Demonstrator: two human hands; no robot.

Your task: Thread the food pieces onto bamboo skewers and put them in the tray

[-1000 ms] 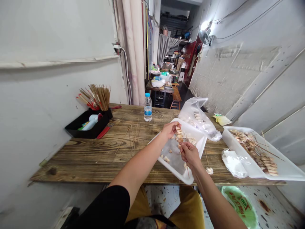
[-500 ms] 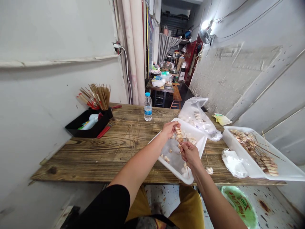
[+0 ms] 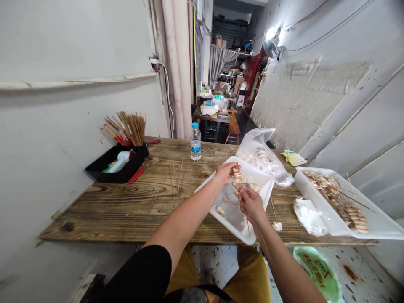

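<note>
A bamboo skewer threaded with pale, brown-edged pieces that look like mushroom (image 3: 237, 178) is held slantwise over a white plastic tray (image 3: 217, 219). My left hand (image 3: 225, 171) is closed, its fingers pinching the top end of the food. Lower down, my right hand (image 3: 251, 203) grips the same skewer just under the pieces, and the bare stick pokes out below it. Loose pale pieces (image 3: 252, 184) lie in the tray beneath. Fingers partly hide both ends of the threaded food.
A clear bag (image 3: 263, 158) of pieces leans behind the tray. To the right is a white bin (image 3: 381, 223) of loaded skewers. Bare skewers (image 3: 164, 183), a water bottle (image 3: 195, 145) and a black box (image 3: 94, 170) stand leftward. One person (image 3: 221, 86) sits far back.
Almost nothing differs. Both hands keep their hold on the skewer, and the view has shifted very slightly.
</note>
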